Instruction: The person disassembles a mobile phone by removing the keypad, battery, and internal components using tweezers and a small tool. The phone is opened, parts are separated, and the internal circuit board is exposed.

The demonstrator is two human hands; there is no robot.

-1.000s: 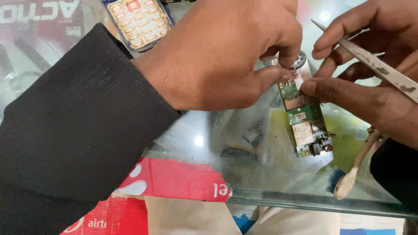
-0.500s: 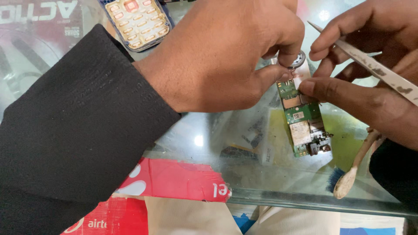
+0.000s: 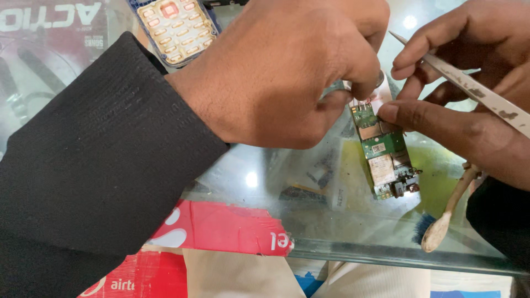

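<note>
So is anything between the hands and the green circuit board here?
Nothing visible. The left hand pinches the top end of the green circuit board, and a finger of the right hand presses its right edge. The metal tweezers sit in the right hand, off the board.

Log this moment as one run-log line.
left hand: pinching top of circuit board | right hand: steadying board, holding metal tool | keypad: on glass counter
</note>
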